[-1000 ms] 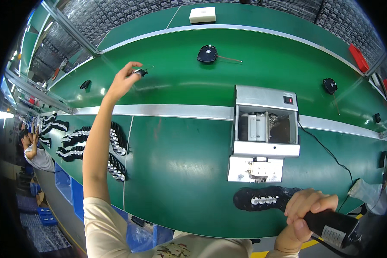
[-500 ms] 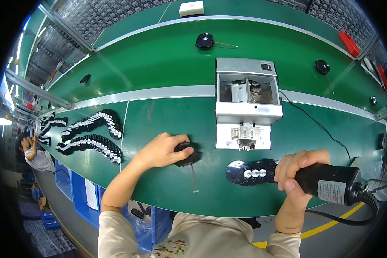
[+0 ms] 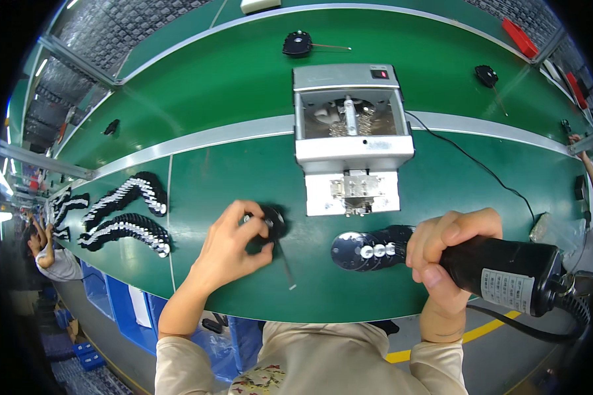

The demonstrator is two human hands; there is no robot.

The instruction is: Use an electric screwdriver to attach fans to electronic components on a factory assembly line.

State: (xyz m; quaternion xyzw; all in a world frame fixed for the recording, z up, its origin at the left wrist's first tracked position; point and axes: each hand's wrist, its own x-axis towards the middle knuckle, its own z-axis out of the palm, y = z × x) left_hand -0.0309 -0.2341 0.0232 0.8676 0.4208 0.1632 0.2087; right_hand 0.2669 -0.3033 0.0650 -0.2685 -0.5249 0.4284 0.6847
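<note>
My left hand [image 3: 234,247] curls its fingers and thumb around the left side of a black tape measure [image 3: 275,221] lying on the green bench; a thin strip runs from it toward me, ending in a light tab. Partly hidden by the fingers, its left edge cannot be made out. My right hand [image 3: 451,253] is closed around a black power screwdriver [image 3: 501,273] with a white label, held level, its cord trailing right. The driver's tip is hidden. Just left of this hand, a row of overlapping black discs [image 3: 359,251] with silver centres lies on the bench.
A grey screw feeder [image 3: 352,148] stands beyond my hands, its cable [image 3: 468,148] running right. Curved rows of black-and-white discs [image 3: 128,230] lie left. More black tape measures [image 3: 298,43] sit on the raised shelf. Blue bins [image 3: 128,306] stand below; other people are at the sides.
My view has shifted, so the bench things sit further left and higher. My left hand's fingers have curled further at the tape measure's left side. My right hand still holds the screwdriver.
</note>
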